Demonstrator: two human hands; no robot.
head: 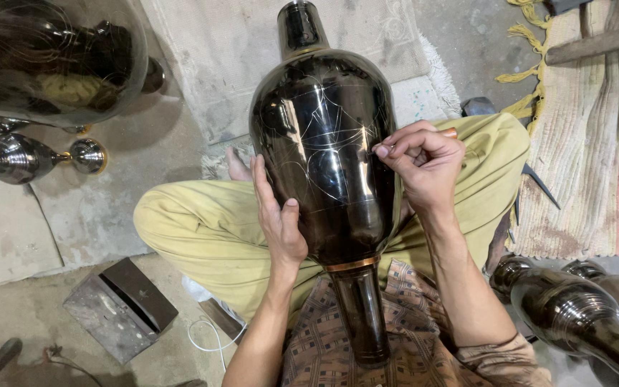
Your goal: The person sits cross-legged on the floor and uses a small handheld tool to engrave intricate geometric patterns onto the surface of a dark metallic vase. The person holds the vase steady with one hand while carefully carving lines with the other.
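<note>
Lying lengthwise across the lap, neck toward the body, one black vase is steadied by the open left hand; an engraving tool is gripped in the right hand.

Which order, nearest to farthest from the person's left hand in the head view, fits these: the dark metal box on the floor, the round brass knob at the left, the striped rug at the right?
From the left hand:
1. Dark metal box, on the floor, lower left.
2. Round brass knob, far left, on a vase end.
3. Striped rug, far right, beyond the knee.
</note>
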